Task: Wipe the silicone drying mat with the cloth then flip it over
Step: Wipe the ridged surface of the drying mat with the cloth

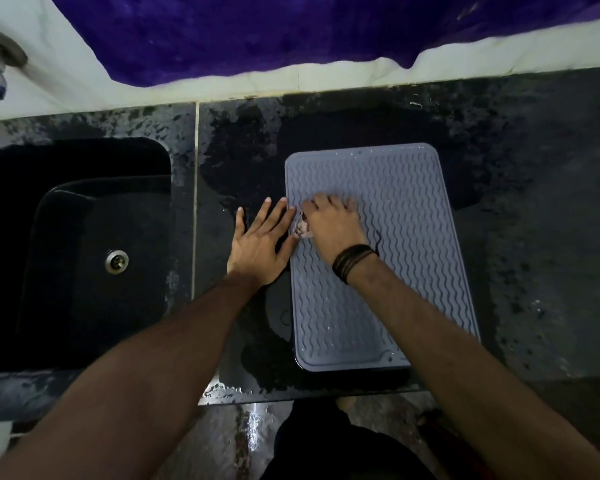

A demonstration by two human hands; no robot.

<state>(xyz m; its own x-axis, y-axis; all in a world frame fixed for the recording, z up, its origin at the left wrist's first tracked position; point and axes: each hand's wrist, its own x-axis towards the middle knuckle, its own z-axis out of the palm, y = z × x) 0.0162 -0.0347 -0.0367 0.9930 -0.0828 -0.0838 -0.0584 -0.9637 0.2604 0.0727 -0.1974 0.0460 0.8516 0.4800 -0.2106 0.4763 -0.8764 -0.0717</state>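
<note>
Wet counter: one mat, one cloth

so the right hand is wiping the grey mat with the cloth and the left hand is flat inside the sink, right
Not quite. The left hand lies flat on the black counter beside the mat, its fingertips at the mat's edge, not in the sink. The head view shows this. The right hand does press the cloth on the mat.
</note>
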